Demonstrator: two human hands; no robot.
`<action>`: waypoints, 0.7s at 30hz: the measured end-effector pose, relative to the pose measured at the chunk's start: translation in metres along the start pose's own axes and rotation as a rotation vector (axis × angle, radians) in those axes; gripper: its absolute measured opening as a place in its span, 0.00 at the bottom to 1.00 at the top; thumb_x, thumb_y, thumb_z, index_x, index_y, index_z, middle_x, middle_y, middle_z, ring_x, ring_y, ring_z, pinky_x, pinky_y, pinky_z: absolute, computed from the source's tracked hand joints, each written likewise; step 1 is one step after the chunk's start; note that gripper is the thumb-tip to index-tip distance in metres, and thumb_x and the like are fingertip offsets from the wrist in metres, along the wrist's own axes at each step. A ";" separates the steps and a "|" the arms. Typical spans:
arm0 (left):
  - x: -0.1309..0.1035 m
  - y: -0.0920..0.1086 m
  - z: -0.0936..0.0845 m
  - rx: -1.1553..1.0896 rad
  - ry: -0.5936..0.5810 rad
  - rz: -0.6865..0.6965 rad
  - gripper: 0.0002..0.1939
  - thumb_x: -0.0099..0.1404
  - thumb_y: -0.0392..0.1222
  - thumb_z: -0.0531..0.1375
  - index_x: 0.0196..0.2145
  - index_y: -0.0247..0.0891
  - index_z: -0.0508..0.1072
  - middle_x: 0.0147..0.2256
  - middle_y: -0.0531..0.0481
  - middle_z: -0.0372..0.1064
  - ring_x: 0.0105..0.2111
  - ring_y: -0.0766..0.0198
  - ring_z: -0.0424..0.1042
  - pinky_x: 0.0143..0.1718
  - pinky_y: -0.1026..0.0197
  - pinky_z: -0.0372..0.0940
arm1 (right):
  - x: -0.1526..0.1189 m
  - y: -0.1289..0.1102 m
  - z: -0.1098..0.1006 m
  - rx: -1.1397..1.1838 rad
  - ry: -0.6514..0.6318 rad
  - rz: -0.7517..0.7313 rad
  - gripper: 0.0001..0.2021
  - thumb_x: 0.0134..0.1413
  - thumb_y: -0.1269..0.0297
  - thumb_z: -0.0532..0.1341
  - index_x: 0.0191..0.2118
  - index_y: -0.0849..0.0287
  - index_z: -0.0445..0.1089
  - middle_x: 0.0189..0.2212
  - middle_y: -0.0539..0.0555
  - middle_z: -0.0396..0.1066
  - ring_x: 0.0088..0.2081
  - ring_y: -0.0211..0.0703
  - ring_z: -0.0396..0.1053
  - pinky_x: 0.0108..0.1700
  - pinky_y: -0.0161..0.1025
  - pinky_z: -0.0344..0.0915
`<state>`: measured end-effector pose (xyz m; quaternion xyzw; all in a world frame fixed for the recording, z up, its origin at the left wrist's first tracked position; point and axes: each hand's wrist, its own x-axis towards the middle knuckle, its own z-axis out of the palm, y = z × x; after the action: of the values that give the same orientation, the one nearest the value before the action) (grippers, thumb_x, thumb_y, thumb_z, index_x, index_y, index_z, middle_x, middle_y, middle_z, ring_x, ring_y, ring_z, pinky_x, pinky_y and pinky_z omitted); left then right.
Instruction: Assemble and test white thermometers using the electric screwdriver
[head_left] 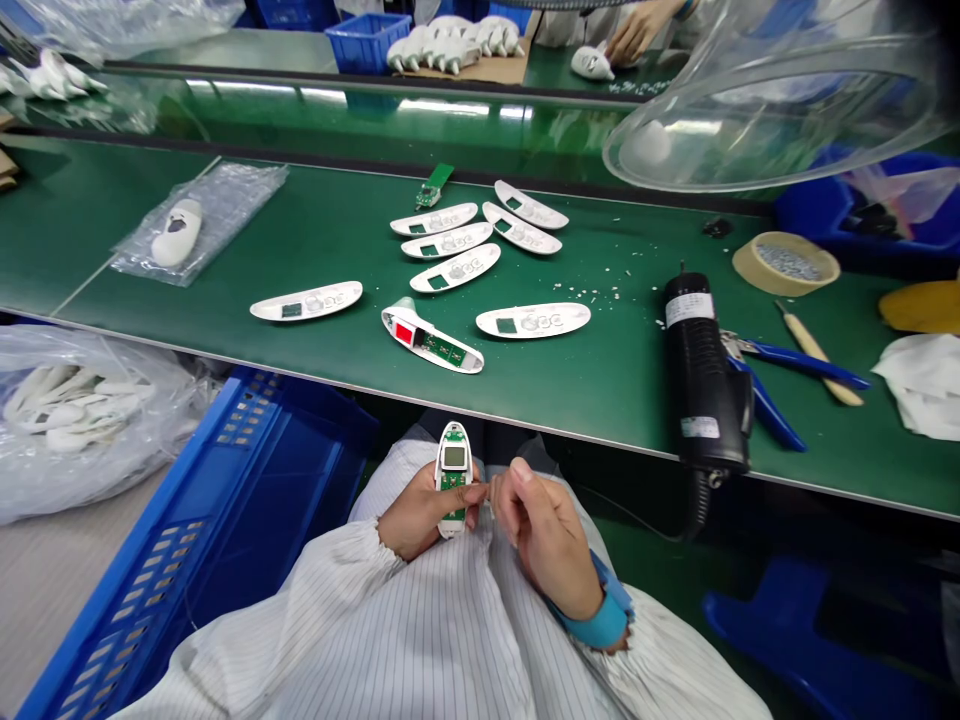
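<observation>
My left hand [424,512] is wrapped round a white device housing [454,457] with a green circuit board and a small grey screen, held upright above my lap. Just right of it, my right hand [536,520] has its fingers curled in a pinch near the housing's edge; anything between them is too small to make out. On the bench lies an open housing with a red screen [431,338]. White oval covers [532,320] lie around and behind it, several grouped at the middle. A green circuit board [435,186] rests behind them.
To the right are a black electric screwdriver [697,370], blue-handled pliers [772,375], a wooden-handled tool [817,350] and a tub of small parts [786,263]. A blue crate [172,560] stands at lower left. A clear plastic shade [772,110] hangs upper right. Another person's hand [641,32] is across the bench.
</observation>
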<state>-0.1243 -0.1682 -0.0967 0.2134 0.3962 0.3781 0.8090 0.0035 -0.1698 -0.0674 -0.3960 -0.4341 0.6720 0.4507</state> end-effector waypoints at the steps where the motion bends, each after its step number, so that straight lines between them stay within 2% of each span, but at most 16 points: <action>1: 0.000 0.000 0.000 -0.005 0.007 -0.009 0.18 0.46 0.46 0.66 0.26 0.34 0.62 0.19 0.55 0.61 0.18 0.72 0.59 0.21 0.68 0.53 | 0.000 0.000 -0.001 -0.009 0.006 -0.002 0.26 0.61 0.56 0.46 0.14 0.61 0.52 0.12 0.48 0.51 0.20 0.33 0.53 0.28 0.34 0.54; 11: 0.000 0.000 -0.001 -0.030 0.036 -0.049 0.18 0.46 0.43 0.67 0.27 0.34 0.62 0.18 0.55 0.62 0.18 0.72 0.61 0.20 0.68 0.54 | 0.000 -0.003 0.000 -0.029 -0.017 -0.005 0.26 0.61 0.55 0.46 0.14 0.61 0.53 0.13 0.48 0.52 0.20 0.33 0.54 0.29 0.34 0.54; 17: -0.003 0.005 0.003 -0.084 0.042 -0.110 0.16 0.48 0.41 0.66 0.27 0.34 0.62 0.18 0.55 0.62 0.18 0.73 0.62 0.20 0.69 0.54 | 0.001 -0.003 -0.003 -0.017 0.010 -0.015 0.26 0.61 0.55 0.46 0.15 0.61 0.53 0.14 0.49 0.54 0.20 0.33 0.53 0.29 0.34 0.55; 21: -0.003 0.005 0.003 -0.134 0.051 -0.117 0.15 0.47 0.40 0.66 0.29 0.33 0.63 0.21 0.54 0.65 0.19 0.72 0.63 0.23 0.68 0.56 | 0.001 -0.001 -0.008 -0.065 0.057 -0.023 0.26 0.61 0.54 0.46 0.15 0.60 0.54 0.13 0.49 0.53 0.22 0.34 0.55 0.33 0.36 0.56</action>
<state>-0.1250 -0.1680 -0.0898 0.1255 0.4022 0.3613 0.8318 0.0108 -0.1669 -0.0689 -0.4244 -0.4472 0.6410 0.4573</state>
